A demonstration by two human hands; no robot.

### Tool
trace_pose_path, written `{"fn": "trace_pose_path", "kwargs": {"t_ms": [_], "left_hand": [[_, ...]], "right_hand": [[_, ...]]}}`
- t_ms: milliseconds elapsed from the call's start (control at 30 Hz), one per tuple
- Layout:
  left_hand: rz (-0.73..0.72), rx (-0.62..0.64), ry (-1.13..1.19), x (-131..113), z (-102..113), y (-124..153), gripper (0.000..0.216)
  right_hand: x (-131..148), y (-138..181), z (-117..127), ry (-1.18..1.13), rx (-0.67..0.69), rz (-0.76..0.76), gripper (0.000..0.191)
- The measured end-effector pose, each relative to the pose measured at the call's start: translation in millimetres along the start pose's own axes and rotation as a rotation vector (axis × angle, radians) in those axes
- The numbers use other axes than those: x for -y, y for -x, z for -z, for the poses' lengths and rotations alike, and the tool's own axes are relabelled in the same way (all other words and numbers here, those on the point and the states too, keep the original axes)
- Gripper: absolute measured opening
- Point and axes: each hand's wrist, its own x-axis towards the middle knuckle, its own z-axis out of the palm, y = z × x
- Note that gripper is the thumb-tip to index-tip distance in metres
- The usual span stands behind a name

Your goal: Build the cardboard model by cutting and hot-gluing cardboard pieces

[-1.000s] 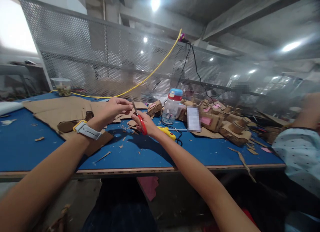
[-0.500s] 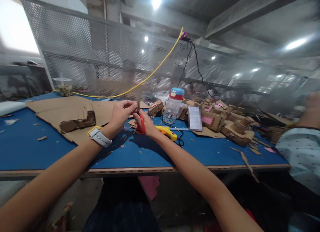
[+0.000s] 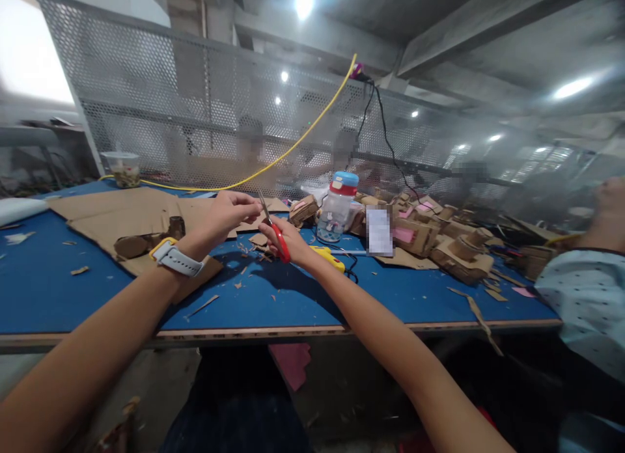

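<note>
My right hand (image 3: 288,239) grips red-handled scissors (image 3: 276,235) above the blue table (image 3: 273,297), blades pointing up and left. My left hand (image 3: 229,213), a pale watch (image 3: 176,259) on its wrist, pinches something small and brown at the blade tips; I cannot make out what it is. Small cardboard scraps (image 3: 247,251) lie on the table below both hands.
Flat cardboard sheets (image 3: 127,220) lie at the left. A yellow glue gun (image 3: 328,258), a clear bottle with a blue lid (image 3: 336,207) and several cardboard models (image 3: 439,238) sit behind. Another person's sleeve (image 3: 583,306) is at the right edge. A mesh fence (image 3: 205,114) backs the table.
My left hand moved right against the scissors half a second ago, then drew back left. The scissors tilted upright and then leaned back to the left.
</note>
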Motion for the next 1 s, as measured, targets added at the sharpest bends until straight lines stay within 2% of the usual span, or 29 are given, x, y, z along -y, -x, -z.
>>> {"fn": "trace_pose_path", "kwargs": {"t_ms": [267,433,567,733,1000], "left_hand": [[0.054,0.046,-0.019,-2,9,-3,0.008],[0.043,0.120,-0.105,-3,14,-4,0.010],[0.046,0.171,-0.157,-5,18,-3,0.014],[0.084,0.227,-0.199,-6,21,-3,0.009],[0.128,0.205,-0.207,-4,22,-5,0.010]], "right_hand": [[21,5,2,-0.131,0.100,-0.117,0.048],[25,6,3,-0.143,0.142,-0.168,0.047],[23,7,5,-0.071,0.145,-0.162,0.047],[23,7,10,0.106,0.130,-0.141,0.046],[21,5,9,0.277,0.071,-0.092,0.049]]}}
